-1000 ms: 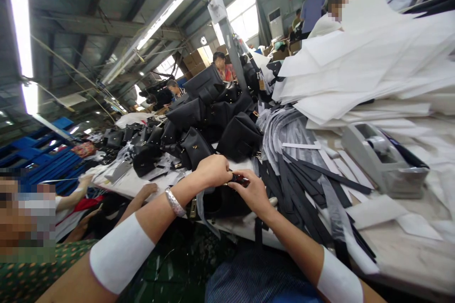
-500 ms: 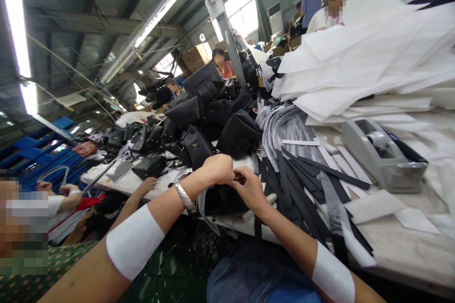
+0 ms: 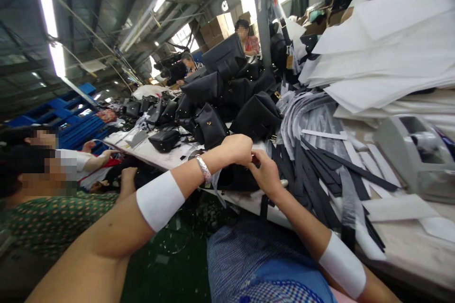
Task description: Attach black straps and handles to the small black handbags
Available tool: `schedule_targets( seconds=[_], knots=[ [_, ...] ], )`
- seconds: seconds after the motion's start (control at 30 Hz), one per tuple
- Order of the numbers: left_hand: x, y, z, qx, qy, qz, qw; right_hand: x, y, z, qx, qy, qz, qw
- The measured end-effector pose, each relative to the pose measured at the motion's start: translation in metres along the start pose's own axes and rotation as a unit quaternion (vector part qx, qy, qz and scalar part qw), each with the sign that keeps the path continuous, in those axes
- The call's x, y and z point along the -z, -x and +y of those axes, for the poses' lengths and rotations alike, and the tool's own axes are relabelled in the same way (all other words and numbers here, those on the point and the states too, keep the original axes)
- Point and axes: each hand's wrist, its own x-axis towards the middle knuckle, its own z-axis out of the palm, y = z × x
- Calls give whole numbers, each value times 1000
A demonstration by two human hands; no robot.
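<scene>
My left hand is closed, knuckles up, just above the table's near edge. Its fingertips meet those of my right hand, which is bent in a pinch. Whatever lies between the fingers is too small and covered to make out. Directly beneath both hands is a black handbag, partly hidden by them, with some clear plastic film at its left. Just beyond my hands, black handbags with gold-coloured fittings are heaped, the closest being a small upright bag.
Right of my hands lie black straps and plastic-wrapped strips. Further right are a grey tape dispenser and stacked white sheets. A co-worker in a green dotted top sits close on my left. A post rises behind the bags.
The view has tilted down and turned left, so the scene sits further right. My hands stay pressed together over the black handbag. The co-worker on the left shows more fully.
</scene>
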Motion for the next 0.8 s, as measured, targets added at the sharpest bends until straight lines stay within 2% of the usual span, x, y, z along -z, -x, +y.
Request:
schedule_targets(
  seconds=[0.13,0.27,0.33,0.43,0.57,0.7,0.8],
  knots=[
    [-6,3,-3,12,20,27,999,3,1,-4,4,20,-9,1000],
    [-16,6,-6,33,62,18,997,1,2,-6,1,36,-12,999],
    [-19,6,-6,38,55,37,997,-1,3,-7,-5,41,-8,999],
    [-21,7,-6,6,25,74,997,-3,5,-9,-11,43,1,999],
    [-24,6,-12,-47,62,30,997,-4,8,-8,5,28,-15,999],
    [-33,2,-22,-4,96,52,994,-3,4,1,17,-1,-22,1000],
    [-40,0,-34,0,139,59,989,-3,-2,10,16,-46,-31,998]
  ],
)
